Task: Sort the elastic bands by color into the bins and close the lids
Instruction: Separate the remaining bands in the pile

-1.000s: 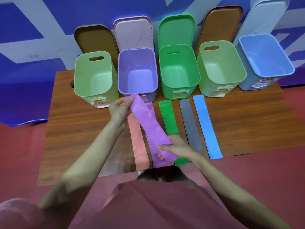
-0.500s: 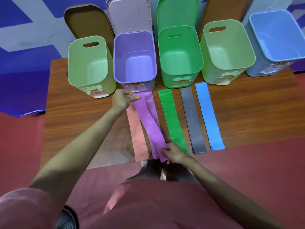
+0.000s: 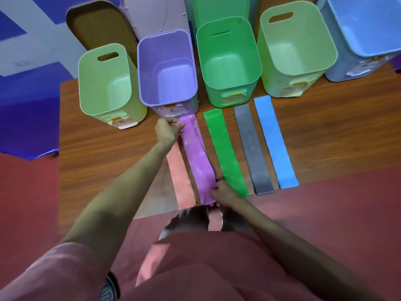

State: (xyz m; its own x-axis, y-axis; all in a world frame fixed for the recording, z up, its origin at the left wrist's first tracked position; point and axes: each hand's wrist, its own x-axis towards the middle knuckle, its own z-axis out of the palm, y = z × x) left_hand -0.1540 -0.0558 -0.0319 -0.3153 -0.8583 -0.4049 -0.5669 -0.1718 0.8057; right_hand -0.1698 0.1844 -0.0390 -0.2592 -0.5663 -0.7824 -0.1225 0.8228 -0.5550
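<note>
The wooden table (image 3: 325, 135) carries five open bins in a row along its far edge, and each shows a bare floor inside. The blue bin (image 3: 366, 29) at the far right is the biggest in view and runs off the frame. Beside it stands a pale green bin (image 3: 297, 44), then the bright green bin (image 3: 227, 59), the purple bin (image 3: 167, 68) and another pale green bin (image 3: 106, 83) at the left end. Lids stand raised behind them: a brown lid (image 3: 97, 25), a pale lilac lid (image 3: 156, 16) and a green lid (image 3: 219, 7), all cut off at the top.

Small paper labels with orange tabs sit low on the bin fronts; there is handwriting on them, but I cannot read it.

Five bands lie side by side in front of the bins: the blue band (image 3: 275, 142), grey band (image 3: 252, 148), green band (image 3: 225, 153), purple band (image 3: 198, 159) and pink band (image 3: 181, 177). The left hand (image 3: 169, 130) pinches the purple band's far end, fingers curled together on it just below the purple bin. The right hand (image 3: 223, 192) grips its near end at the table edge, fingers closed on the strip. The left forearm hides part of the pink band.
</note>
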